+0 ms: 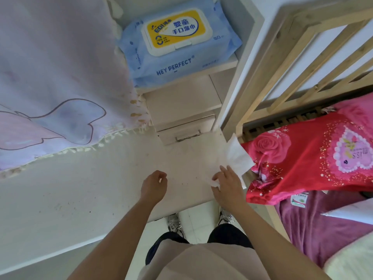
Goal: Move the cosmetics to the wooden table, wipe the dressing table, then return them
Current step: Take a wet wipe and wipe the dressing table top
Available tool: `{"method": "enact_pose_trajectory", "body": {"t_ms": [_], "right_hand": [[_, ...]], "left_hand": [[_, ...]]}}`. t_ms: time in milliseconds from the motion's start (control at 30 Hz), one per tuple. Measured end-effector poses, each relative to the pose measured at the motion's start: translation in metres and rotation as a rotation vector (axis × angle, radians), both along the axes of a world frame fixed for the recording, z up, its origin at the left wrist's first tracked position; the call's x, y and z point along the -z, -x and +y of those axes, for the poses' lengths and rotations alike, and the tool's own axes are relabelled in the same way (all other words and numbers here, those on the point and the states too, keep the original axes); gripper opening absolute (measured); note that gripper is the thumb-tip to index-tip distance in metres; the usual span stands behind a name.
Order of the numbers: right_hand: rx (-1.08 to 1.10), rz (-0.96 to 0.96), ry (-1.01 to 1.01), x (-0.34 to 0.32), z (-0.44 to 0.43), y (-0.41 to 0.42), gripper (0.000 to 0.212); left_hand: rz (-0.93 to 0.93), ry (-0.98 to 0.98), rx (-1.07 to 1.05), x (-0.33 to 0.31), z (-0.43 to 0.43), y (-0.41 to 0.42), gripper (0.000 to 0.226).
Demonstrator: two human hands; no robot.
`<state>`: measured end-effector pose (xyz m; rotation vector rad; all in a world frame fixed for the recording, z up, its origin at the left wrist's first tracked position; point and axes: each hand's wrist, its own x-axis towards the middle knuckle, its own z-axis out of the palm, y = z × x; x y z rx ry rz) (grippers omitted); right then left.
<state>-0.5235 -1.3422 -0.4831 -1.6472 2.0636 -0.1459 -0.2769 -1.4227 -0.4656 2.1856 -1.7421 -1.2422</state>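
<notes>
Fingers (223,171) of the right hand (228,185) curl round a white wipe (237,157) at the right edge of the table (101,188). One corner is bunched under the fingertips against the top, and the rest flaps loose past the edge. The left hand (154,185) hovers just beside it over the table, fingers loosely curled, with nothing seen in it. The wipe looks light, limp and probably damp, so it should bunch and drag rather than slide. It would likely handle best folded into a pad and pressed flat under the fingers. From the head view I count one wipe in hand, one blue pack (177,43) on the shelf above the drawers (181,110), one lilac cloth (50,77) at left, one red pillow (302,158) at right, and no cosmetics in sight.
</notes>
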Motion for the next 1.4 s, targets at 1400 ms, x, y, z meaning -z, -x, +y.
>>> {"method": "enact_pose_trajectory", "body": {"t_ms": [1400], "right_hand": [[-0.210,0.087,0.277,0.088,-0.121,-0.077,0.052]], "left_hand": [[-0.262,0.593,0.294,0.074,0.016,-0.026,0.040]]}}
